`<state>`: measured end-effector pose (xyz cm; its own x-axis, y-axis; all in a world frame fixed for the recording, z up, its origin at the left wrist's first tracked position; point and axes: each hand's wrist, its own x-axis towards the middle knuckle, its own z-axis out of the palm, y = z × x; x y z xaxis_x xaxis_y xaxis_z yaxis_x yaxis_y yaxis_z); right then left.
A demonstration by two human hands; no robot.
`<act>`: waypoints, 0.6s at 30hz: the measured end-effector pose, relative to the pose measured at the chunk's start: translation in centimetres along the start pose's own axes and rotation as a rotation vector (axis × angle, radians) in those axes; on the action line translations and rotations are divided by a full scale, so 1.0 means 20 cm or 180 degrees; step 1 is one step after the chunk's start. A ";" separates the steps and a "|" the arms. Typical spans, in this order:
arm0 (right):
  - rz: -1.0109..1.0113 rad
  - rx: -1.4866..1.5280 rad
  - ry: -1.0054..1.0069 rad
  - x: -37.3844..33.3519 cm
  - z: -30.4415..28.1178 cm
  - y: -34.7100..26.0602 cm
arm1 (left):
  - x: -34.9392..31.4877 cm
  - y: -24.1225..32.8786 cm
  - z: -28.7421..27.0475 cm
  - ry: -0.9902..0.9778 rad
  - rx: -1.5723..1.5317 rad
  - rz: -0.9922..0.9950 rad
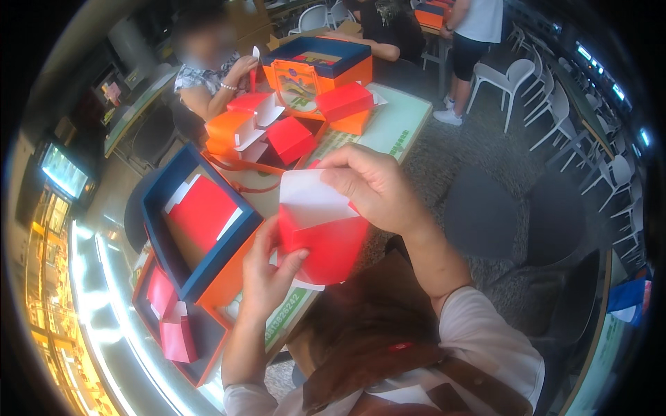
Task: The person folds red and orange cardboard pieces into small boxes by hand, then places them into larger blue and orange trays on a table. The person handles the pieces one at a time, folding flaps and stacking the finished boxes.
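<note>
Between my hands is a red folding carton (329,246) with a white inside, its end flap standing up. My left hand (269,263) grips its left side, thumb over the front. My right hand (368,187) pinches the top of the raised flap between thumb and fingers. Left of my left hand, an orange box with a navy rim (182,267) stands tilted, and a red carton (205,215) with white flaps lies inside it. Pink cartons (179,340) sit in a shallow tray (208,371) below that.
Ahead on the pale green table (406,114) are more red cartons (291,141), an orange carton (229,132) and a large orange-and-navy box (357,69). A person (208,90) across the table holds a red piece. Dark chairs (479,211) stand to my right.
</note>
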<state>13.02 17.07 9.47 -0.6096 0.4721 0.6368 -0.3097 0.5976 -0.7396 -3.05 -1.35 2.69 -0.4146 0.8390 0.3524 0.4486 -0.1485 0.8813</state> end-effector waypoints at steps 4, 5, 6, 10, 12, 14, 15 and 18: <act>-0.0553 -0.0609 0.0352 -0.02 -0.01 -0.01 | 0.01 0.02 -0.02 0.0209 0.0039 0.0126; -0.0771 -0.0801 0.0557 -0.03 -0.01 -0.02 | 0.01 0.02 -0.04 0.0304 0.0129 0.0167; -0.0990 -0.0989 0.0760 -0.03 -0.01 -0.04 | 0.01 0.02 -0.05 0.0396 0.0292 0.0258; -0.1165 -0.0705 0.0346 -0.10 0.01 -0.19 | -0.02 0.03 -0.11 0.0826 0.0789 0.0474; -0.0998 -0.0620 -0.0126 -0.12 0.02 -0.20 | -0.01 0.04 -0.08 0.0938 0.1147 0.0749; -0.1059 -0.0745 -0.0243 -0.09 0.04 -0.17 | 0.00 0.09 -0.07 0.0858 0.1581 0.1067; -0.0972 -0.0702 -0.0297 -0.09 0.03 -0.16 | 0.00 0.11 -0.05 0.0794 0.1591 0.0897; -0.0902 -0.0659 -0.0458 -0.08 0.03 -0.15 | -0.01 0.08 -0.06 0.0789 0.1670 0.1218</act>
<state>14.48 14.09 10.51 -0.6218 0.1820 0.7618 -0.3358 0.8167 -0.4693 -3.14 -2.41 4.47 -0.2914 0.6245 0.7246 0.8969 -0.0850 0.4340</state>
